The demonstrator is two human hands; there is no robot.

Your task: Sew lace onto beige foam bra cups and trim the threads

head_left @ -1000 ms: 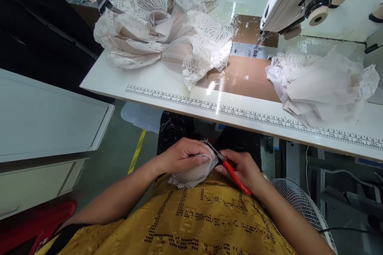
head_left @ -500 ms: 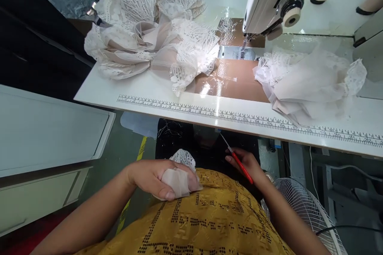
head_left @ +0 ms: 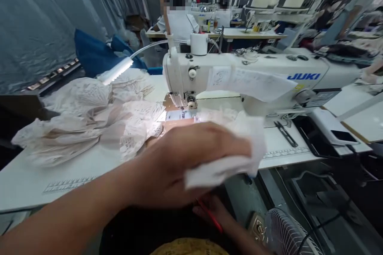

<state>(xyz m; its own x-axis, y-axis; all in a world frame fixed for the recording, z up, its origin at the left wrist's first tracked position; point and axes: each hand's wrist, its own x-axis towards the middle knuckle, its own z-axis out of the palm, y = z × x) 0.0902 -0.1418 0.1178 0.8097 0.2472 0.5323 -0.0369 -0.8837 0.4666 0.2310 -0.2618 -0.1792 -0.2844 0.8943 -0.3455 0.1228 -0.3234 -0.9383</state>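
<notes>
My left hand [head_left: 182, 159] is raised in front of the camera, closed on a small white fabric piece [head_left: 227, 163] that it carries toward the right, in front of the white sewing machine [head_left: 239, 79]. Low in the view, partly hidden behind the left arm, my right hand [head_left: 218, 213] holds red-handled thread snips [head_left: 209, 213]. A heap of white lace pieces [head_left: 86, 115] lies on the white sewing table [head_left: 60, 179] left of the needle.
A lamp [head_left: 118, 69] lights the needle area. Black snips [head_left: 285, 133] and a phone [head_left: 344, 135] lie on the right side of the table. A floor fan [head_left: 287, 231] stands at the lower right. Other people sit at stations behind the machine.
The view has tilted up from my lap to the machine. My left hand has lifted the fabric piece from my lap up and to the right. My right hand stays low with the snips.
</notes>
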